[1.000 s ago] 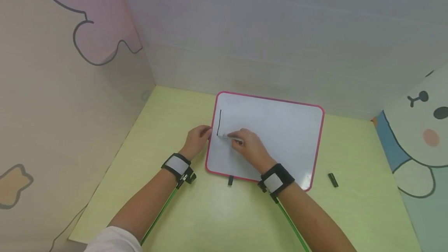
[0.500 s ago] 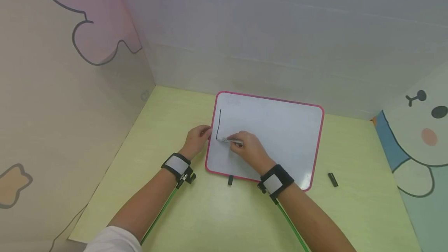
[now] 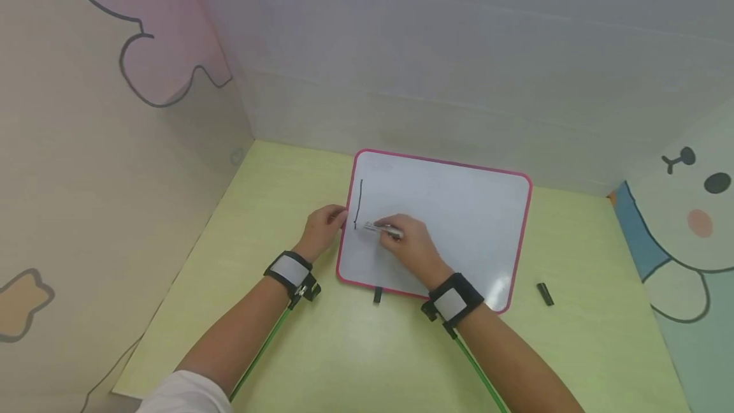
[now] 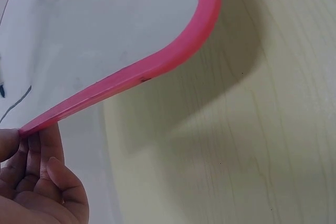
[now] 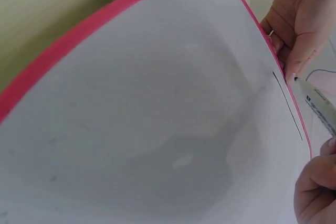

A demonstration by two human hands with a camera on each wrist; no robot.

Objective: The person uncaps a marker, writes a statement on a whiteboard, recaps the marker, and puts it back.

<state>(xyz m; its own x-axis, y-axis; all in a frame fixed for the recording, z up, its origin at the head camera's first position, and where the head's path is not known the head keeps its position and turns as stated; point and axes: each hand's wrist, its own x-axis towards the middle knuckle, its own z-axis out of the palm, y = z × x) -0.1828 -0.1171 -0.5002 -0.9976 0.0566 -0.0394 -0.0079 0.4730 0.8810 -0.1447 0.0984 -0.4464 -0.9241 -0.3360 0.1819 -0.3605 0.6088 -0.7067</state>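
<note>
A whiteboard (image 3: 459, 222) with a pink rim stands tilted up off the table. My left hand (image 3: 321, 228) holds its left edge; in the left wrist view the thumb (image 4: 8, 144) lies on top and the fingers (image 4: 50, 142) sit underneath. Over the board my right hand (image 3: 410, 241) grips a white marker (image 5: 320, 106), uncapped, its dark tip pointing left. A thin black line (image 3: 359, 199) runs down the board's left side, with a small mark at its lower end. The tip looks slightly apart from that line.
A black marker cap (image 3: 545, 294) lies on the yellow table (image 3: 602, 336) to the right. Something black (image 3: 378, 295) sticks out at the board's front edge. A grey wall (image 3: 430, 81) rises right behind the board.
The black line has grown a little downward and gained a small mark at its lower end. The marker tip has shifted slightly right, off the line. My left hand has stayed put.
</note>
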